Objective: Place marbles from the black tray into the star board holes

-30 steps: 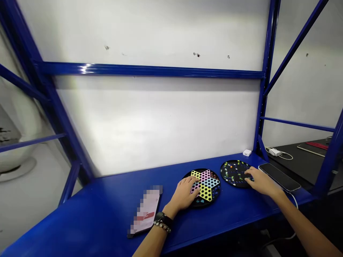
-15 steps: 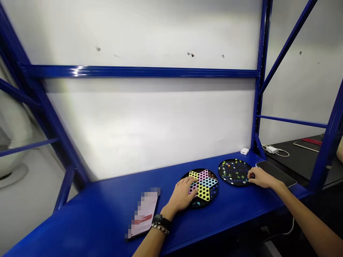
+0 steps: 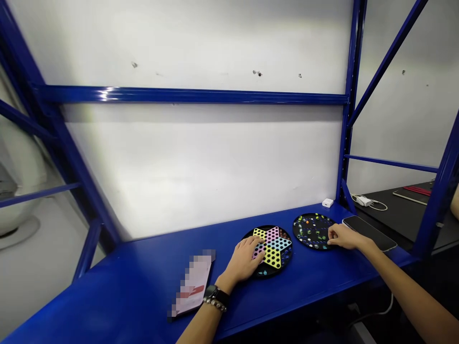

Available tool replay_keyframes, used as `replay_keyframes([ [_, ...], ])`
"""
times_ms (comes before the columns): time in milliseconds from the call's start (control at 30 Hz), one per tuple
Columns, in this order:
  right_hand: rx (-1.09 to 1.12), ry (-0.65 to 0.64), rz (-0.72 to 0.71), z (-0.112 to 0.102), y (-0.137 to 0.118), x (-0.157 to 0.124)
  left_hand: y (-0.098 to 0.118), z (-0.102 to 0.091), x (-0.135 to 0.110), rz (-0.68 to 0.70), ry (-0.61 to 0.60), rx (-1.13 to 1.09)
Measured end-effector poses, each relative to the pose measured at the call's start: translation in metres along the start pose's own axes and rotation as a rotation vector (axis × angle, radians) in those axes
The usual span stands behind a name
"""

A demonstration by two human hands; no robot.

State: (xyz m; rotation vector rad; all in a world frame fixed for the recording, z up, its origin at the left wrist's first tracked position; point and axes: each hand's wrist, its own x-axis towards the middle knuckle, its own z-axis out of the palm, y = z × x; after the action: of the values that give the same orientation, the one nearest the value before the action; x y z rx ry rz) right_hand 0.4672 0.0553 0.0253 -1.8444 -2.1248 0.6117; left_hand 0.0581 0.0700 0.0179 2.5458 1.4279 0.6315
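My left hand [image 3: 243, 258] lies on the left side of a round Chinese checkers board [image 3: 273, 255], its fingers stretched over the star of yellow, pink and blue points. Small coloured pieces sit in the black rim around the star. My right hand [image 3: 342, 236] is at the right edge of a round black tray [image 3: 304, 231] with several small marbles scattered in it. Its fingers are curled together low over the tray; what they hold, if anything, is hidden.
A phone with a partly blurred screen [image 3: 195, 286] lies left of the board on the blue table [image 3: 139, 286]. Another dark phone [image 3: 371, 232] lies beyond my right forearm. A white charger box [image 3: 327, 203] stands near the blue post at the back.
My right hand has shifted slightly left, further over the black tray's edge, with fingers still curled. My left hand stays on the board.
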Motion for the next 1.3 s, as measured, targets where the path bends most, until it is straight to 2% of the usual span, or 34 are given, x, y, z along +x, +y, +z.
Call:
replay_keyframes([
  [133,0.037,-0.001,-0.071,0.004,-0.003,-0.006,0.000,0.000,0.000,0.001,0.004,0.008],
  [267,0.044,0.096,-0.134,0.013,-0.012,-0.015,0.000,0.000,0.000,0.012,0.019,0.015],
  [533,-0.130,0.240,-0.191,0.039,-0.049,-0.019,0.000,0.000,0.000,0.009,-0.006,0.021],
  [667,-0.229,0.288,-0.241,0.053,-0.056,-0.014,-0.003,0.002,0.000,0.020,0.000,0.025],
  [900,-0.230,0.173,-0.270,0.053,-0.057,-0.010,-0.002,0.002,0.000,0.033,0.005,0.014],
  [1067,-0.215,0.196,-0.174,0.047,-0.059,0.000,-0.004,0.003,0.000,0.026,0.013,0.012],
  [1167,-0.211,0.203,-0.163,0.043,-0.069,0.009,-0.004,0.004,0.000,0.037,0.020,0.015],
  [1300,-0.278,0.123,-0.219,0.040,-0.089,0.022,-0.004,0.003,-0.001,0.026,-0.002,0.010],
])
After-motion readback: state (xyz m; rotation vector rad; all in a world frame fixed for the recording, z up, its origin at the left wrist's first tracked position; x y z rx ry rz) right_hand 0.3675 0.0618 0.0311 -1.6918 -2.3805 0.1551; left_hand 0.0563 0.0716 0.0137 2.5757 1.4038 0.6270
